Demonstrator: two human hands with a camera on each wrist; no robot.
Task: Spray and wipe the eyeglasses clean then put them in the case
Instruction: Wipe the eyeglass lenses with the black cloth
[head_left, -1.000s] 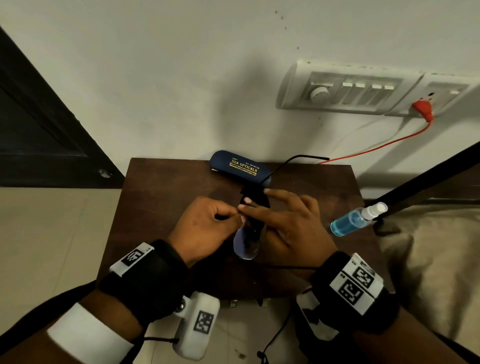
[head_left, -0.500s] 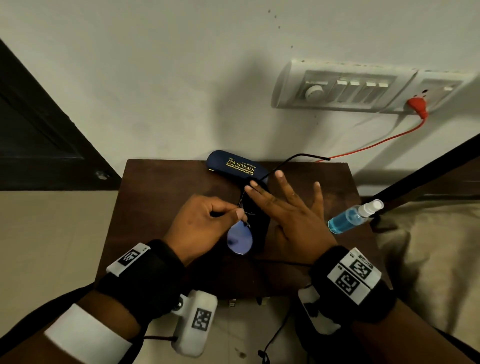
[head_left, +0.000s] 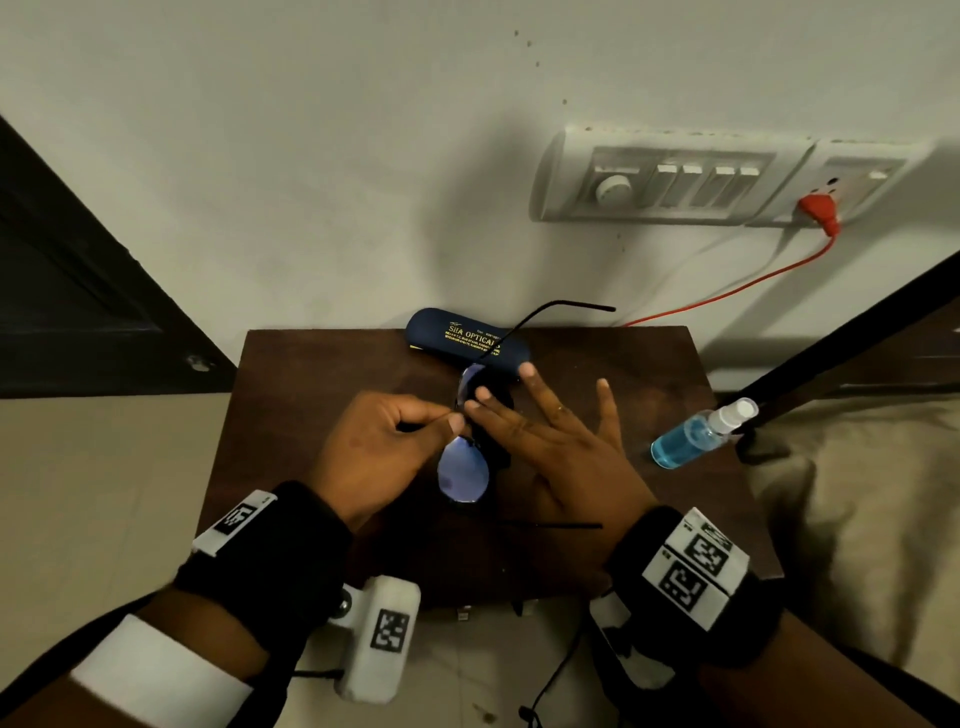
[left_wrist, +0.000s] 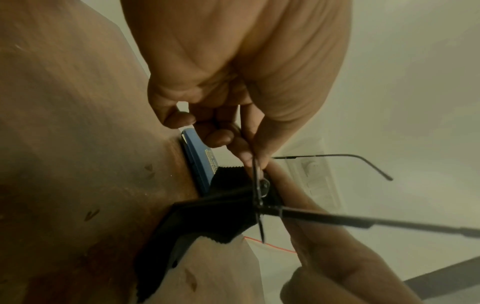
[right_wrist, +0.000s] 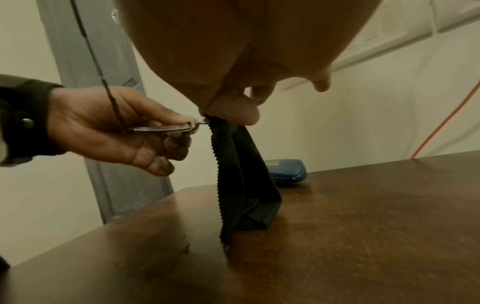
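Observation:
The thin black-framed eyeglasses (head_left: 464, 475) hover above the brown table (head_left: 311, 395), both temples unfolded. My left hand (head_left: 452, 421) pinches them at the bridge. My right hand (head_left: 485, 408) pinches a black cloth (head_left: 496, 421) over the far lens with thumb and index, its other fingers spread straight. In the right wrist view the cloth (right_wrist: 241, 174) hangs down until its end touches the table. The dark blue case (head_left: 467, 345) lies closed at the table's back edge. The near lens is bare.
A blue spray bottle (head_left: 696, 436) lies on its side at the table's right edge. A switch panel (head_left: 670, 182) and a red plug with its cord (head_left: 815, 210) are on the wall behind. A beige cushion (head_left: 857, 493) lies to the right.
My right hand's fingers have spread out, and its cloth pinch has slid from beside the left thumb up onto the far lens. My left hand keeps its pinch on the bridge.

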